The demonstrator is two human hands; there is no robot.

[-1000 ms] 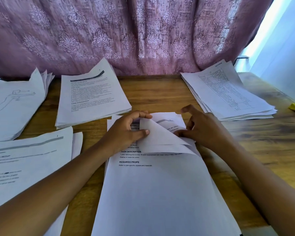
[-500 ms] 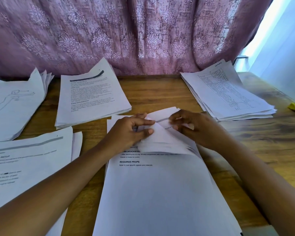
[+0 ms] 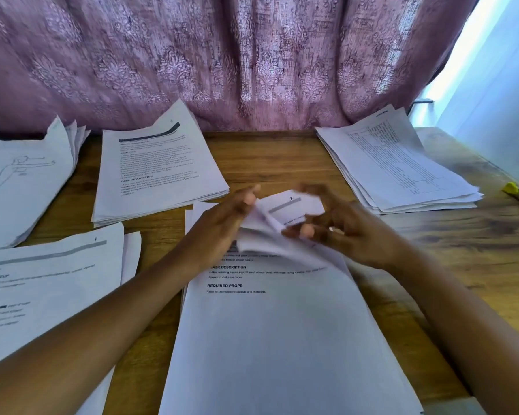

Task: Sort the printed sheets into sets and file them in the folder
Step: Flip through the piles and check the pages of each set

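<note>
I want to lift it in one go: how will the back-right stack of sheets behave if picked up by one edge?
Probably floppy: the held sheet curls over easily, so the stack would likely sag. Its edges are fanned unevenly, so sheets may slide apart. Being thick, it is probably fairly heavy.

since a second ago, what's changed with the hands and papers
The far end of the top sheet, folded back flat before, is now lifted and curled further over, showing a grey bar and a 3. The right hand, which was pressing the fold, now pinches it in its fingers; the left hand keeps its hold. The middle stack and the other stacks stayed put.
</note>
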